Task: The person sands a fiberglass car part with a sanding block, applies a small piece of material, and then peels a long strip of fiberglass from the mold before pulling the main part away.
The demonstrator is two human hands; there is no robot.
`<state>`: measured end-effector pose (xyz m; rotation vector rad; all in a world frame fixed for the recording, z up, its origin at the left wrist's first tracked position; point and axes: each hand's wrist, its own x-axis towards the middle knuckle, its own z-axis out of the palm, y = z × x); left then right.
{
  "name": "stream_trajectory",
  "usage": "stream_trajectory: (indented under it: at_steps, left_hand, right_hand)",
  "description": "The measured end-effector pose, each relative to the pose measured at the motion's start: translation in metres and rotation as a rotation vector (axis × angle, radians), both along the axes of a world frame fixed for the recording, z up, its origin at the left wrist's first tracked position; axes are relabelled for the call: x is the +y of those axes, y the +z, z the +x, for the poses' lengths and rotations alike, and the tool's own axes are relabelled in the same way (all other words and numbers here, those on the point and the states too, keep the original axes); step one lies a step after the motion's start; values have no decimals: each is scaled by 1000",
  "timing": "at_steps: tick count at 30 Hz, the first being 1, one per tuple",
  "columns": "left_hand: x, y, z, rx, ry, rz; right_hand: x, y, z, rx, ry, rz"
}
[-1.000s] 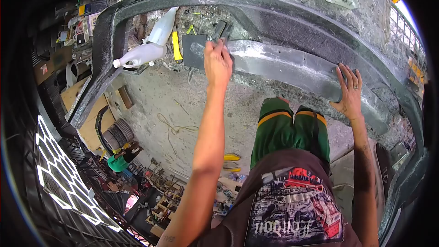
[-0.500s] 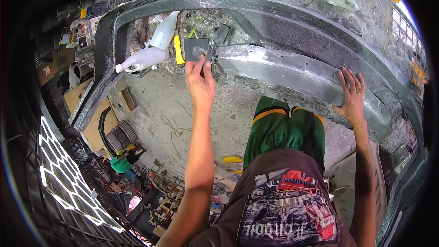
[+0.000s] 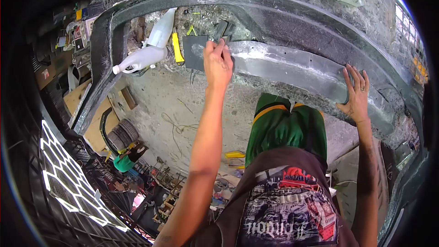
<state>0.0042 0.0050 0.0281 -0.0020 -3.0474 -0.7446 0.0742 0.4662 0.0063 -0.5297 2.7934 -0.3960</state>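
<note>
My left hand [image 3: 217, 62] is back up at the near end of the grey fibreglass strip [image 3: 292, 71]. Half a second ago it had dropped down and left toward the dark square pad [image 3: 194, 51], and now it's swung right again to about where it was a second back. The fingers are curled and pinched on something small at the strip's end. It looks like the edge of that pad or a scraper-ish tool, but the hand covers it, so I honestly can't tell what's in the grip. Definitely clenched though, not loose.

My right hand [image 3: 356, 92] hasn't really gone anywhere. It's flat and open with the fingers spread, pressing on the far end of the strip where it meets the big dark bumper shell [image 3: 320, 36]. It's holding nothing, just bracing.

So my read is one stroke out and one stroke back, working that left end of the strip while the other hand pins it. The strip itself hasn't shifted and lies along the inside curve of the shell, wet-looking and shiny.

Further out, the white spray bottle [image 3: 146, 50] and the yellow-handled tool [image 3: 176, 48] sit just left of the pad, same spots as before. Loose glass fibre is everywhere, with bare concrete floor [image 3: 183, 105] below and my green shorts [image 3: 283, 128] in the way.
</note>
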Motion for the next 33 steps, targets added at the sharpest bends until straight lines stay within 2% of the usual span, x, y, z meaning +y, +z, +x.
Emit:
stream_trajectory:
  at_steps: [2,6,9,10,13,17,18,19,21,24,25,27,28,32,33]
  left_hand:
    - [5,6,9,-39,22,106]
    - [10,9,13,-118,-1,61]
    - [17,-15,-17,70,-29,-32]
    - [17,-1,-7,-99,49,37]
    - [16,20,13,-151,16,-41]
    - [6,-28,-37,-7,-67,-84]
    - [3,-21,-38,-70,50,-14]
    - [-1,-11,-33,-57,47,-16]
    - [-10,19,1,16,179,60]
    - [13,35,24,-57,146,35]
    - [16,22,18,-55,149,37]
    - [16,-13,-9,79,-23,-108]
    - [18,-14,-17,16,12,-76]
    - [29,19,25,-33,27,-6]
    - [25,14,16,-29,28,-4]
  right_hand:
    - [6,-2,-9,43,1,-12]
    - [1,5,-6,-24,-8,-28]
    - [1,5,-2,-9,-2,-38]
    - [3,5,-4,-10,8,-31]
    - [5,4,-5,-27,14,-54]
    - [2,7,-4,-11,-1,-54]
    - [2,7,-5,-14,5,-51]
    - [3,7,-7,-1,2,-53]
    - [3,8,-5,-34,6,-40]
    - [2,10,-6,-63,1,-28]
    - [3,10,-8,-61,4,-25]
    - [3,8,-5,-22,11,-25]
    - [0,8,1,-36,9,-27]
    - [5,7,-6,-16,10,-39]
    - [4,7,-5,-37,13,-45]
